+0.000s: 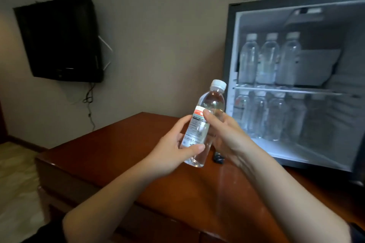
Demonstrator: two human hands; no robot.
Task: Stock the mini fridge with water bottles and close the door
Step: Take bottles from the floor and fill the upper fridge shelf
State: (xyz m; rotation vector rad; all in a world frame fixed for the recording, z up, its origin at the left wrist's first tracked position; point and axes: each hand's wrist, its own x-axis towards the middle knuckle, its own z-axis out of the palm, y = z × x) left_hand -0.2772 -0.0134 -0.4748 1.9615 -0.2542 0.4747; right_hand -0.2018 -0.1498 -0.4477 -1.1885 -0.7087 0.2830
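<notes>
A clear water bottle (pixel 205 120) with a white cap and a red-and-white label is held tilted above the wooden cabinet top, a little left of the mini fridge. My left hand (pixel 173 148) wraps its lower half from the left. My right hand (pixel 227 136) grips it from the right at label height. The black mini fridge (pixel 229 49) stands on the cabinet at the right, its lit inside in view. Three bottles (pixel 268 59) stand on its upper shelf and several more (pixel 264 116) on the lower one. I cannot make out its door.
The reddish wooden cabinet (pixel 110 148) carries the fridge; its left edge drops to a pale floor. A small dark object (pixel 218 158) lies on the top below the bottle. A black wall-mounted TV (pixel 59 39) with dangling cables hangs at the left.
</notes>
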